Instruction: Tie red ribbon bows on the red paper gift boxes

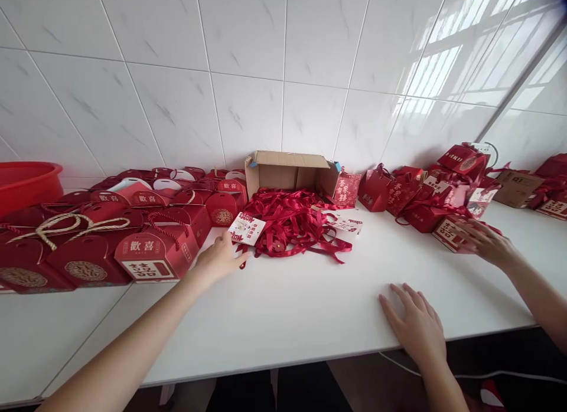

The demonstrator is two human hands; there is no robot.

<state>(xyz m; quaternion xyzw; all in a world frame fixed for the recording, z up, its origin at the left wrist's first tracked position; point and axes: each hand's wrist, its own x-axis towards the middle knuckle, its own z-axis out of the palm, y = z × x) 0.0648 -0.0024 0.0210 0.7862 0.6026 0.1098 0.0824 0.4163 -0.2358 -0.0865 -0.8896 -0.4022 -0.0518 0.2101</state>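
Note:
My left hand [220,257] reaches over the table with its thumb stretched out, apart from the fingers. Its fingertips meet the lower left edge of a white card with red print [247,229], partly out of sight there. The card leans at the left side of a heap of dark red ribbons [292,220]. My right hand [419,323] rests palm down near the table's front edge, fingers spread, with nothing in it. Behind the ribbons, an open cardboard box [277,177] lies on its side, and ribbons spill from it.
Red gift boxes [155,252] with cord handles crowd the left, beside a red plastic basin [29,185]. More red boxes [425,217] are piled at right, where another person's hand [491,244] touches one. A tiled wall [248,111] closes the back. A white cable [487,373] runs below.

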